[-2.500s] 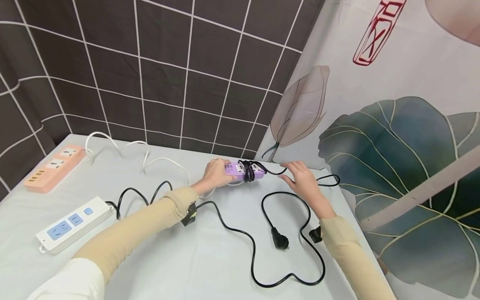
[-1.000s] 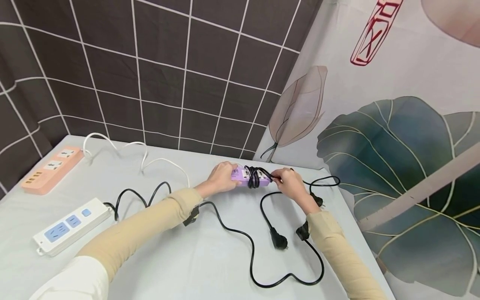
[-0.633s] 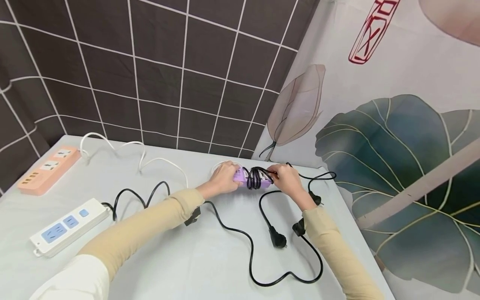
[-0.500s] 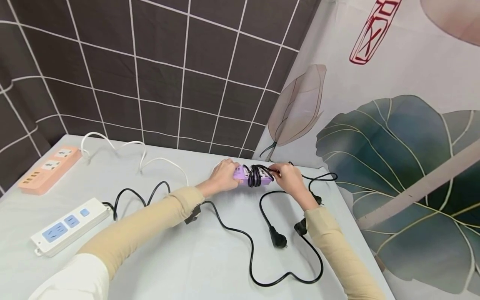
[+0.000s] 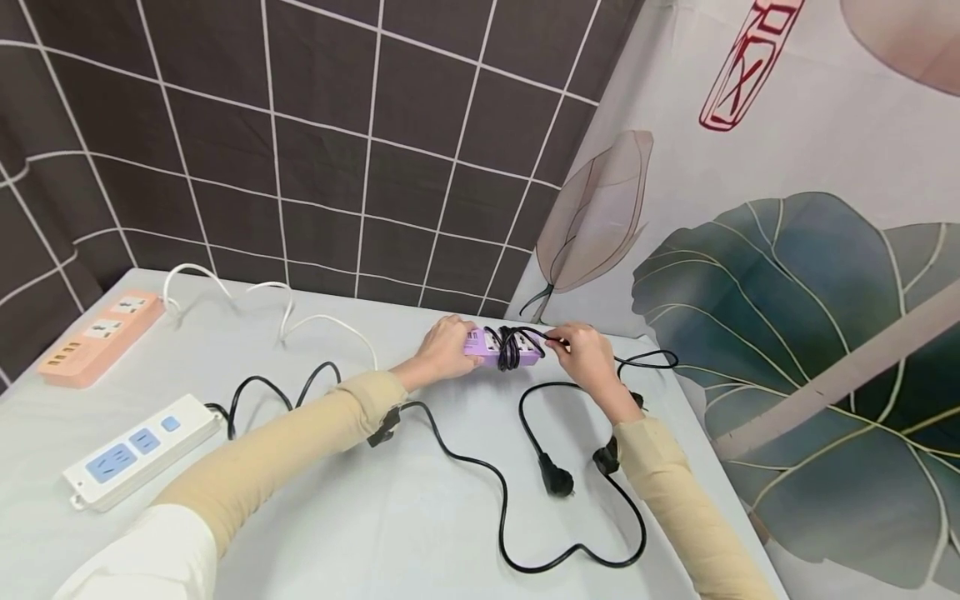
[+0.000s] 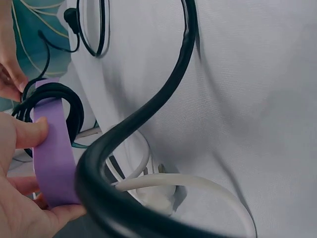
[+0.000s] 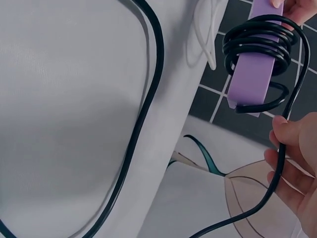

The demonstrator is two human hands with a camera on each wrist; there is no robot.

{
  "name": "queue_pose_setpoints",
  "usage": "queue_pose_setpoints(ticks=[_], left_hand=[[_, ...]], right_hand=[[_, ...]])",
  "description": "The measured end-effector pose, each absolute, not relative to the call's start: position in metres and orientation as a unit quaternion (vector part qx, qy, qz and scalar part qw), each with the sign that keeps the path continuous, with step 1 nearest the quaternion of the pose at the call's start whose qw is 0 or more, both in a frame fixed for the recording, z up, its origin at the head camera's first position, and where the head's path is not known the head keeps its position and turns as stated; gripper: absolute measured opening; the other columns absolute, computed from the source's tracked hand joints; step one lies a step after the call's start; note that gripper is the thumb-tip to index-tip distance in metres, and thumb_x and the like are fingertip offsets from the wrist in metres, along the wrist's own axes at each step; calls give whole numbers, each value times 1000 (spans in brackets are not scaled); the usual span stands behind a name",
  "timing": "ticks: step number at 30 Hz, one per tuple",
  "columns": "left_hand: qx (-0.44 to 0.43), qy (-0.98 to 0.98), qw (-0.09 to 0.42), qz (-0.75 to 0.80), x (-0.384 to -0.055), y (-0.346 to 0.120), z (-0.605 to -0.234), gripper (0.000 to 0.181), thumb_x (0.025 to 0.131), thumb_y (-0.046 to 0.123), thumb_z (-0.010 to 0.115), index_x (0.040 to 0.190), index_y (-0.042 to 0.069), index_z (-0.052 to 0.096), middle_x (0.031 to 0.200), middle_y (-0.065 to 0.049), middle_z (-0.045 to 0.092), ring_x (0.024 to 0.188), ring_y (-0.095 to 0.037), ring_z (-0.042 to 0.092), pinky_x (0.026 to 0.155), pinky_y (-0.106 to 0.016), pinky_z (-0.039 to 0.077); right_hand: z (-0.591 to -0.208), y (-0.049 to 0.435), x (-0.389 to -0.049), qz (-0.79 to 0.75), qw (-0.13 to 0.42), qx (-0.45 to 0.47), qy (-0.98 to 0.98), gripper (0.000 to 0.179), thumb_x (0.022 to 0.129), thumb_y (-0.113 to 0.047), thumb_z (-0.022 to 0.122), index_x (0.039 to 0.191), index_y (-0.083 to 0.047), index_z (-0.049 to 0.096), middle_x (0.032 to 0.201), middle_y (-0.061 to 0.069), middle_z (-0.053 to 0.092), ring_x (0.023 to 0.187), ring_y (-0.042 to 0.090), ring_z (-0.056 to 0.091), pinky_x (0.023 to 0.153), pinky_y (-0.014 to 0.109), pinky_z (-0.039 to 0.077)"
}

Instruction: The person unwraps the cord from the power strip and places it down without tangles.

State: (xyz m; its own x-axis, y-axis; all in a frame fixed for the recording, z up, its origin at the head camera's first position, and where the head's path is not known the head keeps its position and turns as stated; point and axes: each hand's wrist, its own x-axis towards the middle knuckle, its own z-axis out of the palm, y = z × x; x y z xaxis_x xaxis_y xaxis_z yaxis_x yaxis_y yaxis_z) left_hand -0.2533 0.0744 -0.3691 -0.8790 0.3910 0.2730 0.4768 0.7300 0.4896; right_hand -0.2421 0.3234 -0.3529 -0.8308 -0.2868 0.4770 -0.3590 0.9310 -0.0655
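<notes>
My left hand point(image 5: 444, 347) grips the left end of a purple power strip point(image 5: 476, 343), thumb on its side in the left wrist view. Several turns of black cord point(image 7: 257, 48) wrap around the strip's middle, over its sockets. Just off the strip's right end, my right hand point(image 5: 588, 360) pinches the loose length of that cord between thumb and fingers. From there the cord runs on past the hand to a loop point(image 5: 660, 360) at the table's right edge. A black plug point(image 5: 637, 400) shows partly behind the right wrist.
On the left lie a pink power strip point(image 5: 101, 337) with a white cord point(image 5: 285, 312) and a white power strip point(image 5: 142, 450) with blue sockets. A black cord point(image 5: 504, 508) snakes across the table point(image 5: 420, 533), and a black plug point(image 5: 557, 477) lies near the middle right.
My right hand, earlier apart and open beside the strip, has come in and taken hold of the cord. The purple strip has shifted slightly right with my left hand.
</notes>
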Motion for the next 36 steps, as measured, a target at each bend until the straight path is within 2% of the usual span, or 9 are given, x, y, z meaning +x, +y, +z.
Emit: queue_pose_setpoints(ticks=[6,12,17,21,36], left_hand=[[-225,-930,79,-280,-253,72,-369,55,73,23,79,120,0,64,103,-16,65,94,-27,58,80,-37,49],[-212,-931,76,-287,-254,71,-370,56,72,25,81,119,0,65,98,-15,65,88,-25,57,77,-36,49],[-200,-933,78,-288,-255,68,-373,58,72,29,82,119,1,65,98,-15,66,87,-25,58,77,-35,49],[-190,-933,78,-295,-257,65,-375,59,71,28,82,120,1,64,100,-16,67,88,-25,59,78,-36,49],[-172,-927,88,-321,-257,58,-374,55,71,21,79,120,-1,64,104,-21,66,92,-29,59,79,-38,48]], right_hand=[[-354,324,-238,69,259,173,-948,10,84,-16,73,93,-13,77,90,6,74,69,21,66,49,33,47],[-354,326,-230,72,279,171,-942,10,83,-16,74,92,-14,77,90,5,74,69,21,65,49,34,47],[-355,326,-224,68,300,180,-934,11,81,-16,76,92,-14,78,83,3,72,59,19,59,43,29,39],[-356,327,-219,62,309,187,-931,11,79,-16,78,91,-15,78,79,1,71,60,19,59,41,26,34],[-365,338,-198,21,304,243,-921,10,77,-10,77,86,-14,78,75,-2,69,65,16,57,43,24,37]])
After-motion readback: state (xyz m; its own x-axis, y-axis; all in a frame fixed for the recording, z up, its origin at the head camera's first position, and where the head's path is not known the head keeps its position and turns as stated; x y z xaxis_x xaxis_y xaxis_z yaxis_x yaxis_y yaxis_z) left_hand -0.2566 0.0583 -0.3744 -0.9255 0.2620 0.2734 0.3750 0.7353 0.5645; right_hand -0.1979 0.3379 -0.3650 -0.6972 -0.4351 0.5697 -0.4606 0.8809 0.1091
